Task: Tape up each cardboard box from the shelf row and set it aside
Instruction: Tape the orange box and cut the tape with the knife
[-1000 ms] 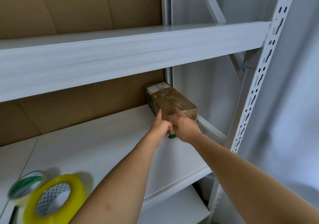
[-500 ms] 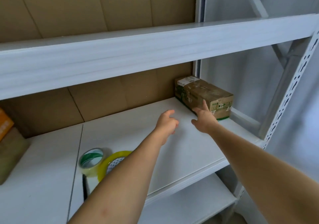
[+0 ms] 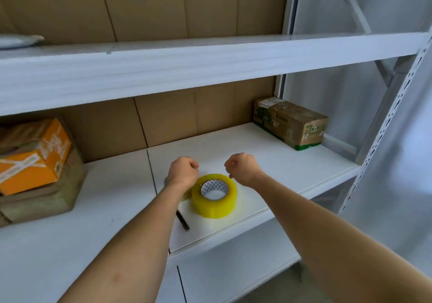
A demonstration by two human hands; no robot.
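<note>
Left hand loosely curled, holds nothing, hovering over the white shelf just left of and behind the yellow tape roll. From this angle its wrist overlaps the roll's left edge; contact cannot be told. Right hand also loosely curled, empty, hovering just above the roll's back right rim, one fingertip hanging near the rim, not clearly touching. Hands are apart, a gap of bare shelf between them, the roll sitting below and between the two.

Tape roll lies flat on the shelf, hole up, patterned core visible. A second roll is mostly hidden under the left wrist and forearm, only a sliver shows. A thin dark tool lies on the shelf just front-left of the yellow roll, partly under the left forearm.

Brown cardboard box with green print sits at the far right back corner of the same shelf, well apart from both hands, beyond and right of the right hand. Its top looks taped over.

At the left end, an orange box, tilted, rests on a stack of brown boxes, well apart from the left hand.
</note>
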